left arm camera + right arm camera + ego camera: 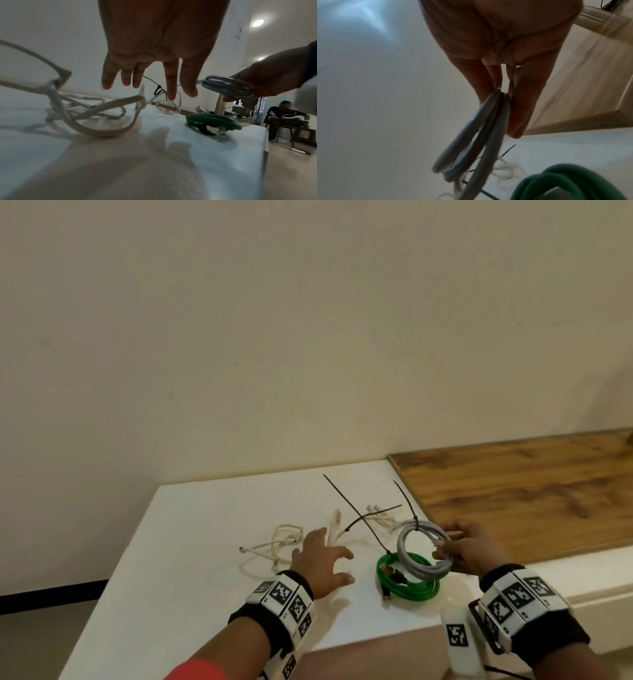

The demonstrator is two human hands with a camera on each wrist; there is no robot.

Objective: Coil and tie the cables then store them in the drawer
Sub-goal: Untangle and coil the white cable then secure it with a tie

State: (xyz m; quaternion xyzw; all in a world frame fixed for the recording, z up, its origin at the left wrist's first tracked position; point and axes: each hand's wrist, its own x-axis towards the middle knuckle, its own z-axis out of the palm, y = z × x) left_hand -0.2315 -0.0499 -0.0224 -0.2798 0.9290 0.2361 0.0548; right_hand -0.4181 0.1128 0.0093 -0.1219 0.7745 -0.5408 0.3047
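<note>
Cables lie in three states here. The grey coil [424, 549], bound by a black zip tie [415, 522], is pinched at its rim by the right hand [469, 549] and held just above the green coil [407, 577], which rests tied on the white tabletop [191, 542]. The left hand [322, 559] hovers with fingers spread and relaxed, holding nothing, just beside the loose white cable [274, 546] that sprawls uncoiled to its left.

The step in hand looks to be setting the grey coil down and starting on the white cable. It should go best if the left hand finds one plug end first, then winds even loops, since the strands cross each other and could knot. A spare zip tie [359, 520] lies near.

The tabletop meets a wooden panel [513, 491] on the right, under a plain cream wall [274, 337]. No drawer is in view. In the left wrist view a seated person [284, 119] is far off.
</note>
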